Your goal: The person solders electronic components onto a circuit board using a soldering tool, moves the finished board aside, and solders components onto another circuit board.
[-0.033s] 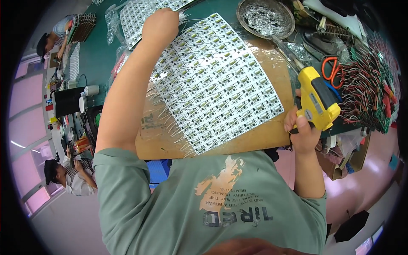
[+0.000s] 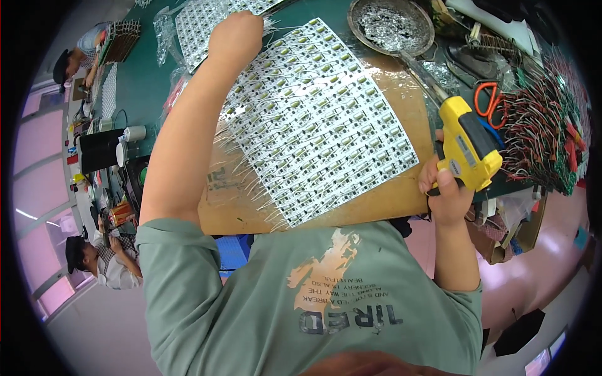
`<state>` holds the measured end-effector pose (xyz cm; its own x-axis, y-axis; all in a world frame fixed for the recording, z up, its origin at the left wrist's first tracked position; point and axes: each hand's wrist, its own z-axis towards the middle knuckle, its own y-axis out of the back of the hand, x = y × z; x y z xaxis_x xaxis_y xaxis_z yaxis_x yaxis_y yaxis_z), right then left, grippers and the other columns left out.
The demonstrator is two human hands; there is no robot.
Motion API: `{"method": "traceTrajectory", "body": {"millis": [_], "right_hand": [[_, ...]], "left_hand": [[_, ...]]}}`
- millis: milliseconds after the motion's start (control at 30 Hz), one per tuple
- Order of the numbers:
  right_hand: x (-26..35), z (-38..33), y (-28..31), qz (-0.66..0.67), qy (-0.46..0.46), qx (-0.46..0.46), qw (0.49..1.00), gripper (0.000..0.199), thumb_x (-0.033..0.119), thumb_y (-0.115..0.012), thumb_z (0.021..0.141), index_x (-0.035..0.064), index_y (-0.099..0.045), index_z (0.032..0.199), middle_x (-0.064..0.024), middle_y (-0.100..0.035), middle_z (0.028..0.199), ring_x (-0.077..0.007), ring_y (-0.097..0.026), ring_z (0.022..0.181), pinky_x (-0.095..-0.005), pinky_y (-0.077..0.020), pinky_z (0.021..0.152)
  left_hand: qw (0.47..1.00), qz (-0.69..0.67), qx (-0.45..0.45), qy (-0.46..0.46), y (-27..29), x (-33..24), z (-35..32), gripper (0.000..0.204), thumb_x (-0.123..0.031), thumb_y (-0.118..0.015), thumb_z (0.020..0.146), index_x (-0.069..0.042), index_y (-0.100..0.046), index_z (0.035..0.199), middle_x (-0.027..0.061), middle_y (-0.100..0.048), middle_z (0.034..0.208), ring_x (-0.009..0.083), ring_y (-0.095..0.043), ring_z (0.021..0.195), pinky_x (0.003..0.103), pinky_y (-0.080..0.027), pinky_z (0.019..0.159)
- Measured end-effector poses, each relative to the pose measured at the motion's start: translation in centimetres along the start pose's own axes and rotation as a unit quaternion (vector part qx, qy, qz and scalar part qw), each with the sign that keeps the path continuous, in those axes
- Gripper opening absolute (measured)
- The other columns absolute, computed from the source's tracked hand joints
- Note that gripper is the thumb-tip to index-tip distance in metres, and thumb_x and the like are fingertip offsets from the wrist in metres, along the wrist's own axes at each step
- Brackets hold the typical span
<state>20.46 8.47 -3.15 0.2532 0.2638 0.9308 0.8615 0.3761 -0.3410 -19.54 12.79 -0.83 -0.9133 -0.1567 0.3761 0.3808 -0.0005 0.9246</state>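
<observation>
- Right hand (image 2: 453, 202): gripping yellow soldering gun (image 2: 466, 145), right side.
- Left hand (image 2: 236, 39): curled beside white wires (image 2: 269, 26), far end of circuit-board panel (image 2: 323, 128); cannot tell whether holding any.

The left hand (image 2: 236, 39) is seen from the back; its fingers are largely concealed, and what is gripped cannot be established. By it the second board sheet (image 2: 195, 28) is partly covered, and by the upper edge it is cut off. Some fingers of the right hand (image 2: 451, 194) are screened by the yellow gun (image 2: 463, 141), whose tip cannot be distinguished near the pan (image 2: 353, 24). The item held by the lower-left co-worker (image 2: 113, 268) is too small to be identified.
</observation>
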Motion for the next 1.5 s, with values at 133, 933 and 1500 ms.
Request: {"method": "traceTrajectory", "body": {"millis": [133,933,1500], "right_hand": [[0.0,-0.1,-0.2,0.006,0.001,-0.002,1.000,0.069,0.029,-0.067,0.083,-0.0067,-0.033,0.132,-0.0010,-0.042,0.063,-0.0106,-0.042,0.052,-0.0244,-0.0361,0.048],[-0.2,0.0,-0.1,0.014,0.010,-0.008,1.000,0.067,0.025,-0.065,0.084,-0.0071,-0.032,0.132,-0.0012,-0.042,0.062,-0.0106,-0.041,0.052,-0.0243,-0.0348,0.049],[0.5,0.4,-0.9,0.135,-0.040,0.044,0.989,0.093,0.045,-0.081,0.067,-0.0037,-0.036,0.133,-0.0028,-0.050,0.072,-0.0110,-0.050,0.056,-0.0227,-0.0402,0.050]], "left_hand": [[1.000,0.008,0.011,-0.015,0.2,0.3,0.5,0.016,-0.015,-0.054,0.083,-0.006,-0.067,0.086,0.0146,-0.063,0.092,0.0336,-0.063,0.088,0.044,-0.052,0.075],[0.961,-0.264,0.044,0.069,1.6,2.2,-0.8,0.026,-0.027,-0.065,0.076,-0.006,-0.067,0.090,0.0098,-0.066,0.077,0.0223,-0.063,0.071,0.035,-0.049,0.068],[0.554,-0.771,0.313,-0.031,11.2,-12.0,-9.2,0.011,-0.013,-0.064,0.088,-0.003,-0.060,0.092,0.0008,-0.063,0.079,0.0058,-0.058,0.063,0.018,-0.042,0.051]]}}
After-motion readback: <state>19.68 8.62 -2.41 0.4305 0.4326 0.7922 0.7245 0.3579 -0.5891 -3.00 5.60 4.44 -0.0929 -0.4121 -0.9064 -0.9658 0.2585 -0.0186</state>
